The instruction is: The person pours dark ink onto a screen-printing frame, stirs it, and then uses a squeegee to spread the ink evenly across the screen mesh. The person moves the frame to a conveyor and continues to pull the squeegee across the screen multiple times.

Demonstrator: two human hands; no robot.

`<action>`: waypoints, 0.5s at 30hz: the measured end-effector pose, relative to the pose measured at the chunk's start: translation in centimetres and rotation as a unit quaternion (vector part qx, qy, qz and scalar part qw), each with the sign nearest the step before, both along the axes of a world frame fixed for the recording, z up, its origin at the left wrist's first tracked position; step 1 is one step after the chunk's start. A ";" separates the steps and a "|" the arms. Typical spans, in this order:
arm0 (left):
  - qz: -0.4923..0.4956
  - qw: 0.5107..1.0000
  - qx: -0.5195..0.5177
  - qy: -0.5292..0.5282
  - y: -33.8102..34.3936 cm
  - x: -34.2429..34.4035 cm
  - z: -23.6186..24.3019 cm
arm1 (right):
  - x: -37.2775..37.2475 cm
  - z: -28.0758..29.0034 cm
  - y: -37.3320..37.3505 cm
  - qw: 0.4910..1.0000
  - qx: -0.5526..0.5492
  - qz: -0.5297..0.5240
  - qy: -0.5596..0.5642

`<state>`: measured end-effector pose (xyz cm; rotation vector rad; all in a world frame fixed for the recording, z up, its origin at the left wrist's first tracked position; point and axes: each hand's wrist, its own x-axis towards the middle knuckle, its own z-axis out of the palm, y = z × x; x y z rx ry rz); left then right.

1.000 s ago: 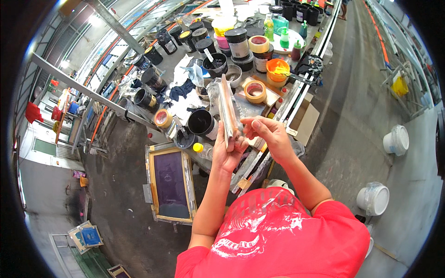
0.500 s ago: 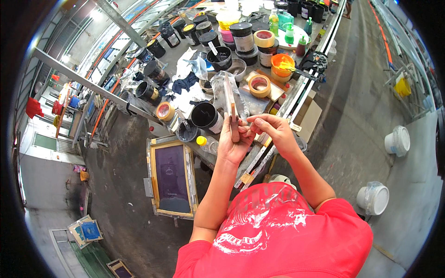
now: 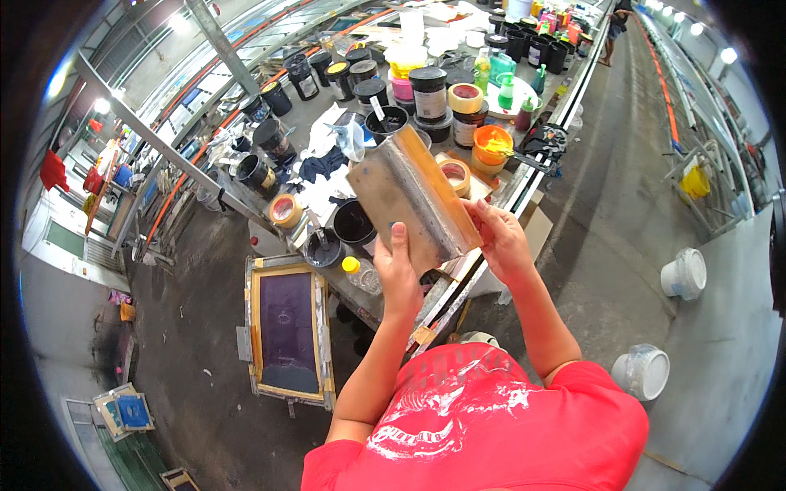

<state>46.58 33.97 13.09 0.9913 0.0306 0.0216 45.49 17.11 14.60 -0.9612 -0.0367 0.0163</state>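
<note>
A flat squeegee [image 3: 405, 196], with a translucent brown blade and a metal strip beside an orange-brown edge, is held face-up in both my hands. My left hand [image 3: 397, 262] grips its lower left part with the thumb on top. My right hand [image 3: 495, 233] holds its right end with curled fingers. Behind it, on the cluttered table, are a black bucket [image 3: 354, 217], tape rolls [image 3: 285, 209] and an orange tub [image 3: 491, 146]. A yellow-capped bottle [image 3: 360, 274] stands near my left hand.
A framed screen [image 3: 286, 331] with dark mesh is at lower left of the table. A metal rail [image 3: 547, 157] runs along the table's right edge. White buckets [image 3: 639, 372] line the right side. A distant person [image 3: 614, 33] stands far up the aisle.
The squeegee has turned from edge-on and upright to broad face toward me. My right hand has moved right and now holds its end.
</note>
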 end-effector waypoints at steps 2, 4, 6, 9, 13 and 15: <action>0.030 0.996 0.045 -0.076 0.5 -0.3 0.5 | 0.1 0.3 0.1 1.000 0.002 0.005 -0.005; 0.044 0.991 0.090 -0.093 0.8 -0.4 0.7 | 0.3 -0.7 -0.3 1.000 0.001 0.014 -0.011; 0.058 0.982 0.145 -0.103 1.3 -0.7 1.0 | 0.4 -1.0 -0.2 0.999 0.003 0.022 -0.024; 0.073 0.980 0.146 -0.114 1.6 -1.2 1.7 | 0.5 0.7 1.0 0.999 0.033 0.010 -0.033; 0.073 0.984 0.109 -0.124 2.0 -2.1 2.6 | 1.2 1.9 1.1 0.997 -0.017 0.046 -0.056; 0.045 0.992 0.021 -0.112 1.6 -3.0 3.9 | 1.7 2.4 0.8 0.995 -0.021 0.061 -0.075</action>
